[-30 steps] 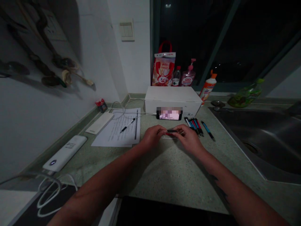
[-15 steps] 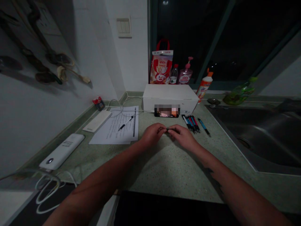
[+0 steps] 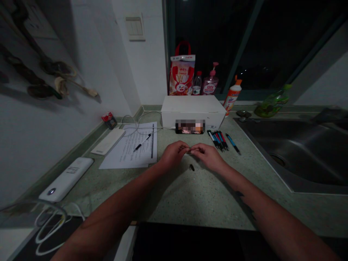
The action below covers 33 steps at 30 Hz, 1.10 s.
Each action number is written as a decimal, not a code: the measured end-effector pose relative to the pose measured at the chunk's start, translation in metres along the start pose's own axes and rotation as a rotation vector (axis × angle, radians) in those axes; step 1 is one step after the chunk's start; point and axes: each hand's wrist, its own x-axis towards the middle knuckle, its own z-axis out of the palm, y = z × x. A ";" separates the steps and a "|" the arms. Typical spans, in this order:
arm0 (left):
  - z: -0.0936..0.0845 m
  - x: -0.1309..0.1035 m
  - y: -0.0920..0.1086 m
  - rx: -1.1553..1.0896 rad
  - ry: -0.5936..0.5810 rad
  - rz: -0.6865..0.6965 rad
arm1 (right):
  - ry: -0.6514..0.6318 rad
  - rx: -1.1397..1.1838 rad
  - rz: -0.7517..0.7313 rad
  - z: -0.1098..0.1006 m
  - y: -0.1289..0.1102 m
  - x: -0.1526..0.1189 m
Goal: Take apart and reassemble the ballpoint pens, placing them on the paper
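Observation:
My left hand (image 3: pixel 176 154) and my right hand (image 3: pixel 207 155) meet over the middle of the counter, fingertips pinched together and almost touching. Whatever they hold between them is too small and dark to name. Just below the fingertips a thin pale strip (image 3: pixel 187 155) shows, mostly covered by the hands. Closer to me, a small dark piece (image 3: pixel 192 167) lies loose on the counter (image 3: pixel 190 199). Right of my right hand lie several pens (image 3: pixel 217 140) in a bunch, with one blue-and-black pen (image 3: pixel 233 144) apart from them.
A phone (image 3: pixel 189 127) leans on a white box (image 3: pixel 193 108) behind my hands. Printed sheets (image 3: pixel 130 152) with a pen (image 3: pixel 141 143) on top lie left, near a white power bank (image 3: pixel 67 178) and cables. A metal sink (image 3: pixel 299 152) is at right; bottles stand behind.
The small dark piece that was between my fingertips now lies on the counter nearer me. My hands stay together, fingers still pinched. The whole view has shifted slightly.

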 end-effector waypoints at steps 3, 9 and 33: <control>-0.002 0.002 -0.003 0.051 0.021 -0.043 | -0.049 -0.131 -0.068 0.001 -0.007 -0.004; -0.018 0.008 -0.009 0.294 0.063 -0.063 | -0.283 -0.406 -0.152 0.007 -0.028 -0.017; -0.025 0.004 -0.009 0.610 -0.135 -0.156 | -0.249 -0.358 -0.139 -0.001 -0.029 -0.019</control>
